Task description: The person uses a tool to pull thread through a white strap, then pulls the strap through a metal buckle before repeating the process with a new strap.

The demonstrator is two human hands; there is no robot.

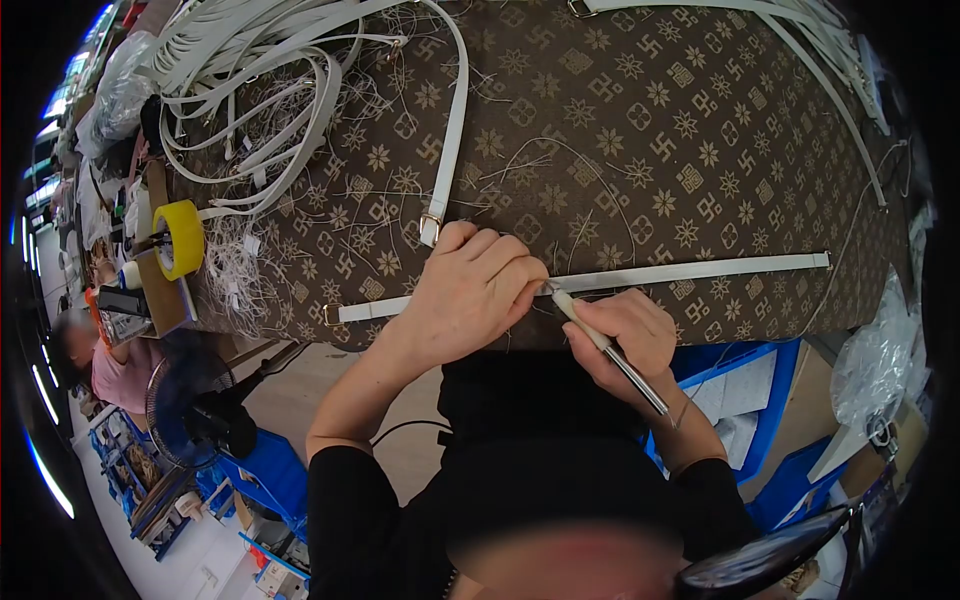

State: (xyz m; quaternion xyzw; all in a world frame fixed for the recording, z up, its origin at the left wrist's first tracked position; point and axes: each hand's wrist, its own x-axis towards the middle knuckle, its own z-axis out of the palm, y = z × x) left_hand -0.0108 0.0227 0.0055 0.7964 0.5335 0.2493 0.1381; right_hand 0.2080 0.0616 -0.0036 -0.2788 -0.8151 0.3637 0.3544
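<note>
A narrow white strap [700, 272] lies across the near side of the cloth-covered table, with a gold buckle at its left end. My left hand [475, 290] is closed over its middle, fingertips pinched at the strap, hiding that stretch. In my right hand [630, 335] is a pen-like tool [585, 318] with a cream grip and a metal rear shaft. The tool's tip meets the strap beside my left fingertips; its exact shape is too small to tell. Just beyond my left knuckles sits the buckle end of another white strap [453, 140].
A heap of white straps [240, 60] and loose threads [235, 270] covers the left of the table. Yellow tape [180, 240] stands at the left edge. More straps [820, 60] lie far right. Below are a fan [190, 410] and blue crates [775, 400]; a person [120, 375] is at left.
</note>
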